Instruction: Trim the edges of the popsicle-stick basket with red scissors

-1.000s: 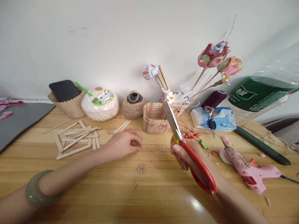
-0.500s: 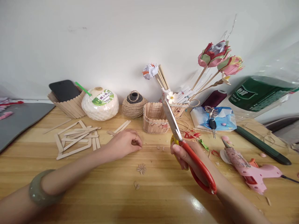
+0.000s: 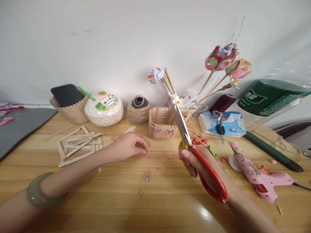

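My right hand [image 3: 194, 160] holds a pair of scissors [image 3: 182, 124] with red and yellow handles, blades pointing up and away. Left of it, my left hand [image 3: 128, 145] rests low over the wooden table, its fingers curled and thumb near the index finger; a tiny wooden piece [image 3: 146, 154] shows at its fingertips, and whether it is gripped is unclear. Nearer me lie a small flower of wooden slivers [image 3: 147, 176] and a few loose pieces [image 3: 142, 194]. Behind my hands stands a small basket of craft sticks [image 3: 162, 124].
Craft sticks [image 3: 80, 145] lie at left, before a phone [image 3: 67, 94] in a stick holder and a wrapped coconut [image 3: 104, 110]. Twine [image 3: 138, 111] stands behind. Right are paper flowers [image 3: 222, 56], a tissue pack [image 3: 222, 123], a pink glue gun [image 3: 262, 179] and a large bottle [image 3: 269, 97].
My left hand has shifted slightly, and a tiny piece now shows by its fingertips. One craft stick near my left forearm has moved nearer me. The scissors have moved slightly right and down.
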`<move>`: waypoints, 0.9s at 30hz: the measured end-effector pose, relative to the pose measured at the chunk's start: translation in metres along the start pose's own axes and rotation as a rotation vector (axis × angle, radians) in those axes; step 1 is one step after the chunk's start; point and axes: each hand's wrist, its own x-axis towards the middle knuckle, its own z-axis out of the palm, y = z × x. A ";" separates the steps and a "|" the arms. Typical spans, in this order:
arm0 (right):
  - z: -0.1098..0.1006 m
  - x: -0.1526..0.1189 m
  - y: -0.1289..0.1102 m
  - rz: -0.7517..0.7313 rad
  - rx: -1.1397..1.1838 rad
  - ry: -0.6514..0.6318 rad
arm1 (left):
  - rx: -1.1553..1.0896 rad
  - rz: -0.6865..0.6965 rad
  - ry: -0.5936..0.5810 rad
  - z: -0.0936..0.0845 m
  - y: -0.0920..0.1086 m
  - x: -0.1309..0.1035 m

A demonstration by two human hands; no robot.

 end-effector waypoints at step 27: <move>0.001 0.000 -0.004 0.020 -0.087 0.005 | 0.247 0.192 -0.078 0.001 0.001 0.006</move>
